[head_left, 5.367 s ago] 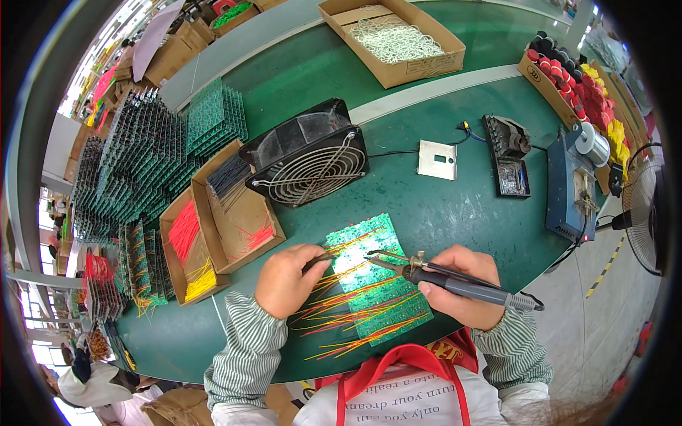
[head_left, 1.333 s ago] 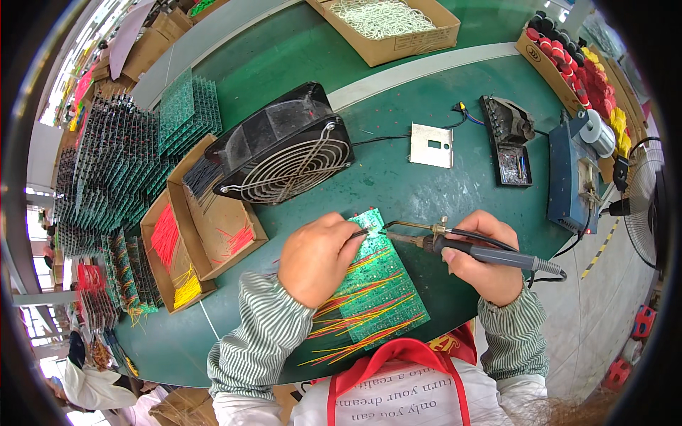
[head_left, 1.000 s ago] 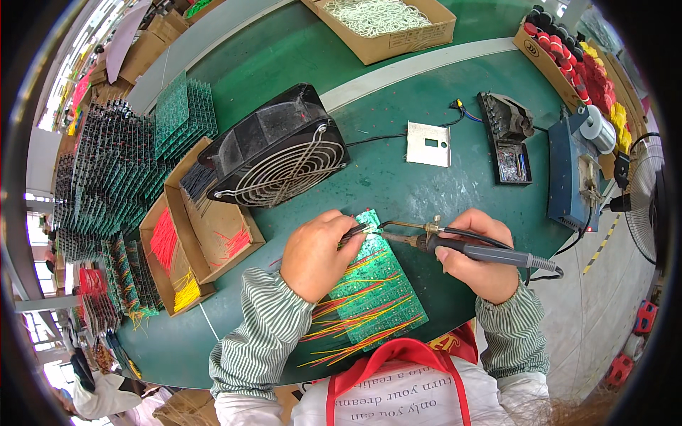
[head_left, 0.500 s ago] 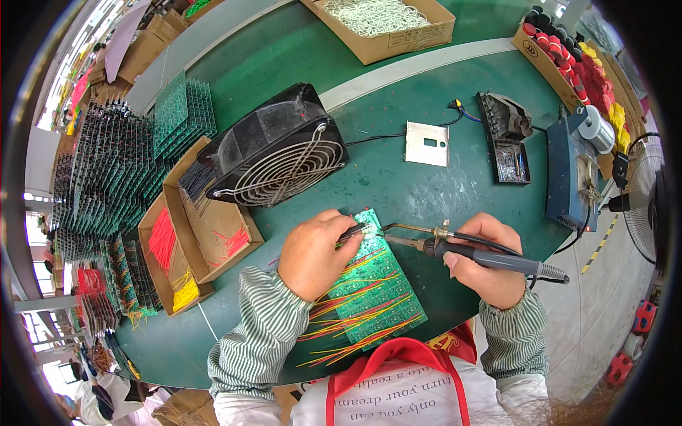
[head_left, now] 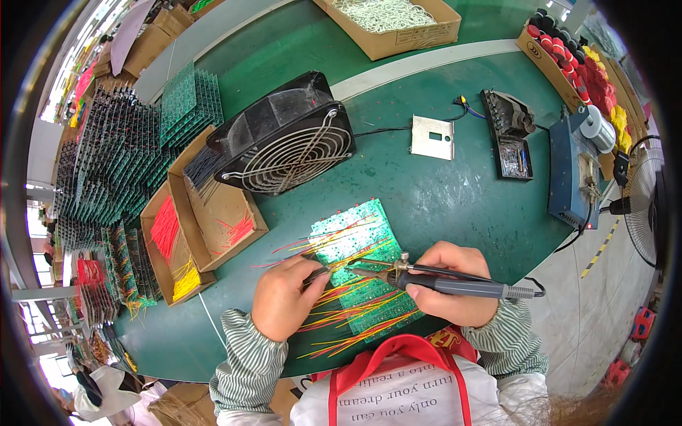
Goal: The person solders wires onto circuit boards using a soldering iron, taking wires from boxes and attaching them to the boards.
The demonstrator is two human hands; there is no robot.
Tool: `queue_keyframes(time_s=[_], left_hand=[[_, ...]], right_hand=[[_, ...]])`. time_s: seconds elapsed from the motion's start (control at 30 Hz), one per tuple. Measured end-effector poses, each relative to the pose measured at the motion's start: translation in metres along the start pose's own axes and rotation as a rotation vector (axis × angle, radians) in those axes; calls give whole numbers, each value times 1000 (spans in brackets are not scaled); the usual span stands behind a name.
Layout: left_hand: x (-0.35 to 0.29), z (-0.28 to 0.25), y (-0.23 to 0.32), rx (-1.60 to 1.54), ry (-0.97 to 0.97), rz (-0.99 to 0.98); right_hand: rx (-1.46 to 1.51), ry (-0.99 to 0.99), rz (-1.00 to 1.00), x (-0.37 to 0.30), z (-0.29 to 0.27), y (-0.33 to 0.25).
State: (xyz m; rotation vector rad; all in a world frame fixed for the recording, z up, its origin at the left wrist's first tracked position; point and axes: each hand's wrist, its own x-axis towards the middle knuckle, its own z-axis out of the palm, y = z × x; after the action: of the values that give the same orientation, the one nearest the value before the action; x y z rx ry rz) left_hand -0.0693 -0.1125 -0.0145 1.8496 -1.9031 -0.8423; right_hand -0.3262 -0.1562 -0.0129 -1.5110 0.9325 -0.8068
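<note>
A green circuit board (head_left: 376, 305) lies on the table in front of me, with rows of red and yellow wires (head_left: 334, 305) sticking out past its left side. My right hand (head_left: 458, 284) is wrapped round a soldering iron (head_left: 465, 285) with a thin feed tube fixed along it. The iron's tip points left, at the middle of the board. My left hand (head_left: 285, 297) is closed at the board's left edge, pinching a slim dark piece (head_left: 315, 275) whose kind I cannot make out. Its end is close to the iron's tip.
A black fan (head_left: 284, 135) stands beyond the board. Cardboard trays (head_left: 206, 263) of cut wires are at left, near stacked circuit boards (head_left: 106, 163). At right are a blue soldering station (head_left: 566, 170), a solder spool (head_left: 598, 130) and a black tool holder (head_left: 490, 117). A metal plate (head_left: 432, 150) lies between.
Both hands have moved nearer to me, from the board's far end to its middle, and the left hand also leftward. Wires at the far end now lie uncovered. The view has shifted slightly.
</note>
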Motion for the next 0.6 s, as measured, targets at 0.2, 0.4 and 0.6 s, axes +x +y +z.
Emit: queue_keyframes(time_s=[0.2, 0.4, 0.6], left_hand=[[1, 2, -9, -16, -21, 53], [4, 1, -8, -22, -33, 65], [6, 0, -7, -26, -36, 60]], right_hand=[[-36, 2, 27, 2, 11, 2], [-47, -27, 65, 4, 12, 3], [-24, -8, -6, 6, 10, 3]])
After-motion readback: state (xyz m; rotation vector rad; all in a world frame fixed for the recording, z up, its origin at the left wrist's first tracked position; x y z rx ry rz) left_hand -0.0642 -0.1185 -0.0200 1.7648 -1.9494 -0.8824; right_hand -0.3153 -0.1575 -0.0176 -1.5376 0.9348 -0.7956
